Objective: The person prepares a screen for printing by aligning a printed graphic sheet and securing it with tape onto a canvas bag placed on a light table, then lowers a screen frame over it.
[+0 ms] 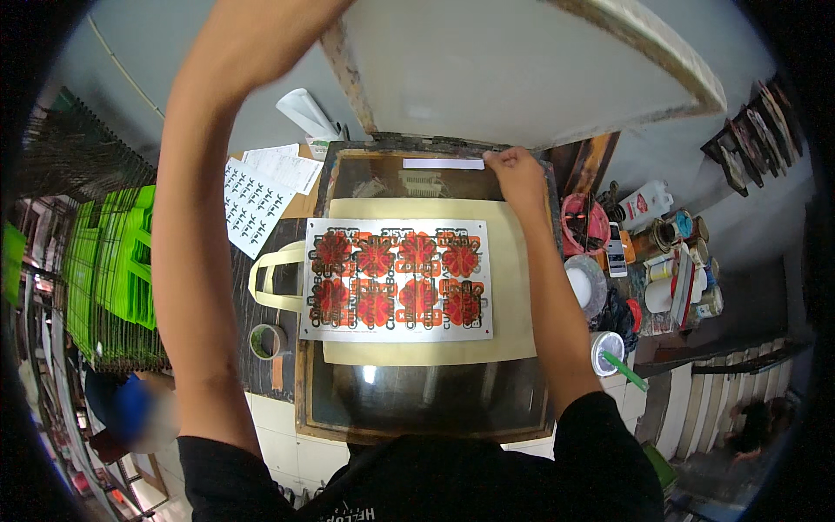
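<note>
My left arm reaches up past the top edge beside a raised screen-printing frame point(504, 74), so my left hand is out of view. At the far edge of the dark glass-topped table point(417, 396), my right hand point(515, 174) pinches the right end of a narrow white strip point(444, 163). Nearer to me, a cream cloth bag point(513, 287) lies flat, its handles point(271, 278) hanging off to the left. On top of it rests a white printed sheet point(396, 334) with red flower shapes and black lettering.
A roll of tape point(267, 341) sits left of the table, below some printed papers point(259, 204). Bright green bags point(113, 270) fill a rack at far left. On the right stand a pink basket point(584, 224), a phone point(617, 250), a white tub point(606, 352) and several paint cans.
</note>
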A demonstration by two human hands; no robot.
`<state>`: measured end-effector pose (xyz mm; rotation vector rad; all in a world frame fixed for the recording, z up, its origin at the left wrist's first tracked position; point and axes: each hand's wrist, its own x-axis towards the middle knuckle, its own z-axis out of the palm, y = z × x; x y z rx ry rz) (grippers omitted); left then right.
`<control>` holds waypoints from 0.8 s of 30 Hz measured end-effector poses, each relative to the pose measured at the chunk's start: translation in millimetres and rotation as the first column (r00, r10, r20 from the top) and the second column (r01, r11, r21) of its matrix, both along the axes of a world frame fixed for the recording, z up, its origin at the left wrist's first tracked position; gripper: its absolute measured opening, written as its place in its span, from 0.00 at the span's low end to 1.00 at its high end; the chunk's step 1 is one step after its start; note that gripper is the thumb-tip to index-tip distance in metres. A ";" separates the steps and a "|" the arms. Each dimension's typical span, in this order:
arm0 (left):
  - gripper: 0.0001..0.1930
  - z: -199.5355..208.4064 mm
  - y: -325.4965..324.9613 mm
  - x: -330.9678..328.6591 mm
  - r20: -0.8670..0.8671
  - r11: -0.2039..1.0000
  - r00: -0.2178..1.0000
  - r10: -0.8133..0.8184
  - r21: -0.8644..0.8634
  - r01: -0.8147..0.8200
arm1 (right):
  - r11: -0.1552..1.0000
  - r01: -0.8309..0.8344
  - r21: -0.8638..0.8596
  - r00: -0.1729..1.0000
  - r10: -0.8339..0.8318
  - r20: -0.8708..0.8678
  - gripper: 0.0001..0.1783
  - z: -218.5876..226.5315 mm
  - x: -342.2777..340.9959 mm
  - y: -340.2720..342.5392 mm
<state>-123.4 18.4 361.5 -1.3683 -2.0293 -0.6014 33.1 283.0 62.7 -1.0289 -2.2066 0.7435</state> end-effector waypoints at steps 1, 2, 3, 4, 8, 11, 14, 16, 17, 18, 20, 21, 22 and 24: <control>0.30 -7.1 -16.2 9.8 -0.017 0.999 0.999 -0.035 0.005 0.035 | 0.994 -0.055 -0.099 0.995 0.046 -0.093 0.23 25.2 17.3 -17.7; 0.29 -16.6 -29.2 19.7 -0.029 0.997 0.996 -0.080 0.013 0.080 | 0.954 -0.088 -0.288 0.979 0.030 -0.202 0.22 37.9 44.1 -27.3; 0.25 -34.2 -44.4 33.8 -0.003 0.966 0.968 -0.253 0.048 0.252 | 0.879 -0.122 -0.461 0.955 -0.022 -0.295 0.21 43.1 82.4 -31.1; 0.26 -45.7 -59.7 46.2 -0.058 0.953 0.954 -0.295 0.059 0.298 | 0.817 -0.161 -0.553 0.897 -0.112 -0.427 0.19 47.6 115.6 -41.4; 0.36 -134.0 -131.3 101.3 -0.031 0.927 0.927 -0.373 0.036 0.374 | 0.813 -0.225 -0.537 0.551 -0.348 -0.759 0.22 -4.6 266.0 -59.9; 0.45 -222.6 -181.6 136.2 0.077 0.947 0.948 -0.310 0.114 0.300 | 0.366 -0.424 -0.828 0.631 -0.537 -0.560 0.28 34.2 295.4 -110.2; 0.51 -273.7 -203.5 155.4 0.289 0.977 0.938 -0.191 -0.035 0.209 | 0.585 -0.164 -0.794 0.908 -0.225 -0.353 0.23 15.8 302.0 -141.4; 0.53 -280.9 -198.9 159.7 0.516 0.963 0.829 -0.216 -0.026 0.267 | 0.693 -0.113 -0.712 0.972 -0.073 -0.225 0.22 5.8 297.3 -151.8; 0.53 -282.4 -196.0 160.7 0.618 0.956 0.755 -0.219 -0.017 0.292 | 0.719 -0.114 -0.685 0.973 -0.057 -0.222 0.22 3.1 292.1 -158.3; 0.51 -277.8 -197.7 154.8 0.722 0.961 0.667 -0.181 -0.014 0.276 | 0.740 -0.124 -0.661 0.975 -0.034 -0.220 0.22 -0.4 288.8 -162.0; 0.37 -279.3 -198.9 134.7 0.760 0.989 0.648 -0.049 -0.052 0.136 | 0.772 -0.069 -0.632 0.990 -0.025 -0.138 0.21 0.2 285.5 -161.7; 0.33 -278.4 -194.3 123.7 0.779 0.993 0.627 0.021 -0.086 0.074 | 0.788 -0.036 -0.614 0.995 -0.028 -0.094 0.21 -0.1 285.8 -161.8; 0.31 -282.5 -186.2 109.5 0.712 0.985 0.700 0.055 -0.155 0.080 | 0.811 -0.008 -0.585 0.995 -0.053 -0.088 0.21 -1.9 287.7 -162.5; 0.28 -295.1 -173.2 80.3 0.545 0.954 0.829 0.125 -0.296 0.051 | 0.848 0.030 -0.530 0.992 -0.089 -0.086 0.20 -6.3 286.2 -164.8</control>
